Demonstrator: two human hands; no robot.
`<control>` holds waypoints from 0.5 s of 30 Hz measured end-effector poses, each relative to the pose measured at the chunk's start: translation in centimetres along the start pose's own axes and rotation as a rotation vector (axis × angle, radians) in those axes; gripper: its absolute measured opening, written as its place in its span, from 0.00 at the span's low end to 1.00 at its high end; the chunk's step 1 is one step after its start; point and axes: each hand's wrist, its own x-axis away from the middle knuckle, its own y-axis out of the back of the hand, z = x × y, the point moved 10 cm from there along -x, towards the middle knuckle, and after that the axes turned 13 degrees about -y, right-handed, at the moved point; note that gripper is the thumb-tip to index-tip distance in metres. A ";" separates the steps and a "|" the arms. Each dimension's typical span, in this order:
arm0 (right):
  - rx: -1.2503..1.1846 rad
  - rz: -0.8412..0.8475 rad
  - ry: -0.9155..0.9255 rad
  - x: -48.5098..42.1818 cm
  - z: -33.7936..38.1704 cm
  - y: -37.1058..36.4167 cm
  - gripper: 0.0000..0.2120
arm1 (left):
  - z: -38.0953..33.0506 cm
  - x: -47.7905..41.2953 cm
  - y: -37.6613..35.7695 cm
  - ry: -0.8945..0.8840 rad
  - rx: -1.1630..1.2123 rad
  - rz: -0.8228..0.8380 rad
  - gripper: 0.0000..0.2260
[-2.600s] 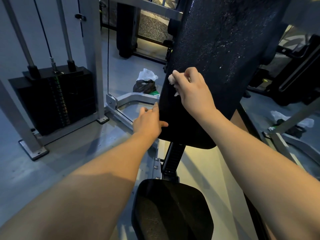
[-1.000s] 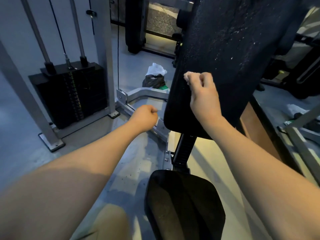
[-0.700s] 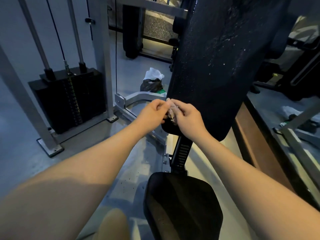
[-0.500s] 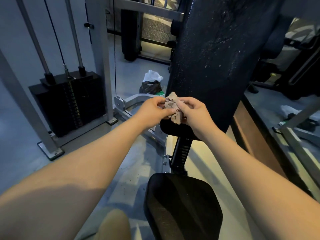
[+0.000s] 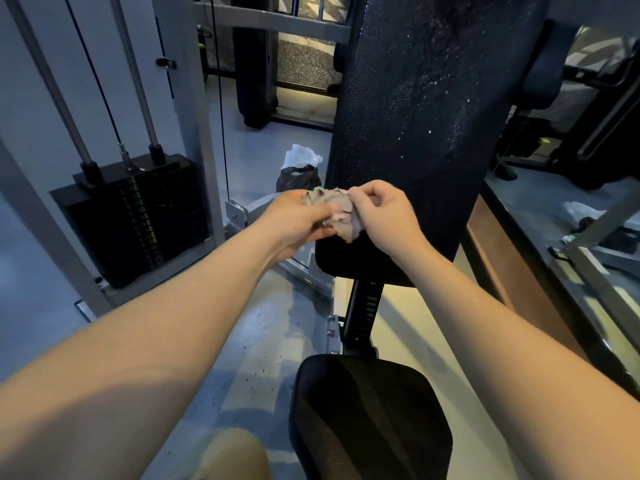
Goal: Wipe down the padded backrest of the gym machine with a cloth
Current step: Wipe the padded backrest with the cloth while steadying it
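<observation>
The tall black padded backrest [image 5: 426, 109] rises ahead, cracked and dotted with white specks. In front of its lower end, both hands hold a small, crumpled, dirty pale cloth [image 5: 334, 211]. My left hand [image 5: 298, 220] grips the cloth's left side with thumb and fingers. My right hand [image 5: 384, 211] pinches its right side with curled fingers. The cloth hangs between my hands, just off the pad's lower left part.
A black seat pad [image 5: 367, 417] lies below, joined by a black adjuster post [image 5: 363, 306]. A weight stack [image 5: 138, 216] with guide rods stands left inside a grey frame. A black bag with white paper [image 5: 299, 168] sits on the floor behind. Other machines stand right.
My right hand came down off the backrest with the cloth. My left hand left the pad's edge and joined it. Both hands now hold the cloth, which is spread a little wider.
</observation>
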 end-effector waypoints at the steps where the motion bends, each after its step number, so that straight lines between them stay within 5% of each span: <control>1: 0.152 -0.095 0.044 -0.3 0.4 1.1 0.13 | -0.9 -0.7 1.1 -0.043 -0.003 -0.113 0.04; 5: 0.629 -0.184 0.065 -1.6 -0.7 1.7 0.16 | -6.8 -3.3 5.5 -0.339 -0.389 -0.482 0.05; 12: 0.724 -0.260 0.084 -2.2 -1.5 0.4 0.13 | -9.1 -7.3 -1.8 -0.606 -0.614 -0.230 0.14; 15: 0.746 -0.297 0.094 -2.3 -1.8 0.0 0.13 | -7.5 -7.3 -0.8 -0.636 -0.690 -0.272 0.05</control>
